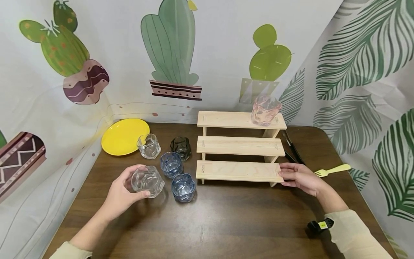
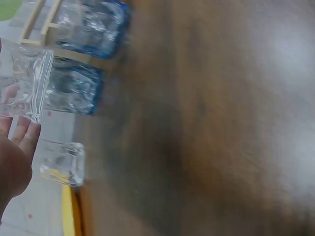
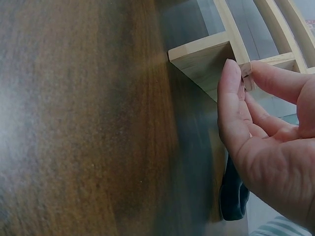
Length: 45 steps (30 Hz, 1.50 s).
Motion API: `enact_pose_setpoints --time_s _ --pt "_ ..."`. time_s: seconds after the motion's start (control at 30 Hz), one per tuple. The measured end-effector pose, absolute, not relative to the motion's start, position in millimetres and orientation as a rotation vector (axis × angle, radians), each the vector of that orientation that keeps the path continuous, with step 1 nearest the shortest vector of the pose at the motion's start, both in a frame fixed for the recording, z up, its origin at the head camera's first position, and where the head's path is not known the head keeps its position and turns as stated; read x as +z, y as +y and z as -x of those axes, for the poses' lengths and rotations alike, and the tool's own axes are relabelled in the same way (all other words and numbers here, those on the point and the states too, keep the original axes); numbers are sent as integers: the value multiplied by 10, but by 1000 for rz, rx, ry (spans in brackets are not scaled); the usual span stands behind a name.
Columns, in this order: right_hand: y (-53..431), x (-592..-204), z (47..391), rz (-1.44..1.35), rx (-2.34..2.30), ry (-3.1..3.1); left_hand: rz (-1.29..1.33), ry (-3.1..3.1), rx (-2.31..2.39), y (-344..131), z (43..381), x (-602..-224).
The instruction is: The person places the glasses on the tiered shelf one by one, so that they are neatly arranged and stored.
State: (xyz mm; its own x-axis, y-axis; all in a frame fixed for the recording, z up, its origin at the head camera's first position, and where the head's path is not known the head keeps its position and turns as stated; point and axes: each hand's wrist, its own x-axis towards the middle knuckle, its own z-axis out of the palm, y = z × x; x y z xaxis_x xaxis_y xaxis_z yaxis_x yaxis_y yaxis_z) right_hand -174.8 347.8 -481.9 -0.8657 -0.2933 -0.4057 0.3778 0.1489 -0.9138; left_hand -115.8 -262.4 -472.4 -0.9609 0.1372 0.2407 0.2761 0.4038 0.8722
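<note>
My left hand (image 1: 120,197) grips a clear glass tumbler (image 1: 149,182) around its side, and the left wrist view shows the glass (image 2: 24,81) held above the table. My right hand (image 1: 303,178) pinches the right end of the lowest board on a three-tier wooden rack (image 1: 239,172), with thumb and fingers on either side of the board end in the right wrist view. A pink glass (image 1: 266,111) stands on the rack's top board. Near my left hand are two blue glasses, one nearer (image 1: 183,188) and one farther (image 1: 171,164).
Behind those stand a dark grey glass (image 1: 181,148) and another clear glass (image 1: 149,146). A yellow plate (image 1: 121,138) lies at the back left. Right of the rack are a black-handled tool (image 1: 295,153) and a pale yellow fork (image 1: 333,170). A patterned cloth (image 1: 223,54) hangs behind.
</note>
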Motion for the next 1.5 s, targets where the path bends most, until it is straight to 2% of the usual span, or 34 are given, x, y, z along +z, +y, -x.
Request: enact_pose_setpoints --time_s 0.33,0.63,1.1,1.5 --pt "3489 -4831 1747 -67 -1779 1915 349 -2464 -1571 -2467 1278 -4393" --pt "3500 -4852 1746 -59 -1783 1914 376 -2443 -1597 -2173 1547 -4110" --pt "3508 -4895 1732 -56 -1793 1903 469 -2325 -1781 -1401 2123 -3756" --pt "3503 -4886 1747 -43 -1799 1905 541 -2362 -1723 -761 2587 -3458"
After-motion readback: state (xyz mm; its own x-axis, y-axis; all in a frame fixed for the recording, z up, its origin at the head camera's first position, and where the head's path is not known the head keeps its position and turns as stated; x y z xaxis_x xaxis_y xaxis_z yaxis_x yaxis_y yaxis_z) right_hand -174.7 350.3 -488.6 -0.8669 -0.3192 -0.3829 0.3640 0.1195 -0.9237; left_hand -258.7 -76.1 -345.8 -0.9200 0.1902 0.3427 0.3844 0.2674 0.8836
